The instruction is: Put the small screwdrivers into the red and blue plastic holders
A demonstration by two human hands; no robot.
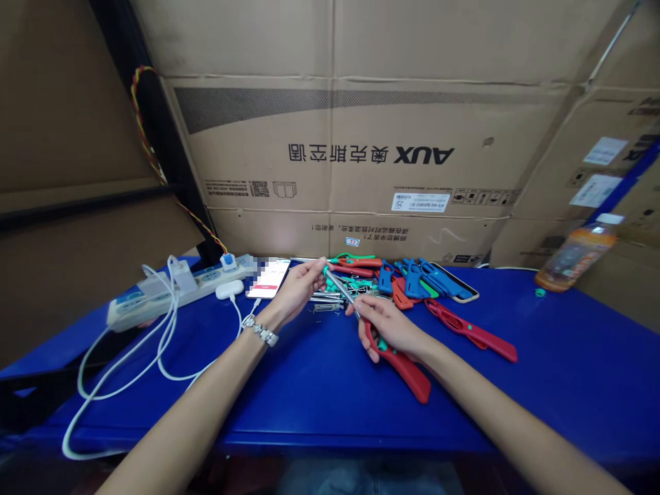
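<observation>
A long-necked lighter with a red handle (410, 375) and a metal tube lies between my hands, pointing up and to the left. My right hand (389, 323) is closed around it where the tube meets the handle. At the tube's far tip, my left hand (299, 289) pinches a small green piece (325, 271). Just beyond my hands is a pile of small green parts (355, 283), metal tubes and pins. Red and blue handle shells (412, 278) lie to the right of that pile. Two more red shells (477, 333) rest farther right.
At left, a white power strip (180, 289) carries plugs and looping white cables (168, 344). A lit phone (268, 280) lies beside a white charger (229, 289). An orange drink bottle (577, 253) stands at the right back. Cardboard (330, 124) walls the blue table's rear.
</observation>
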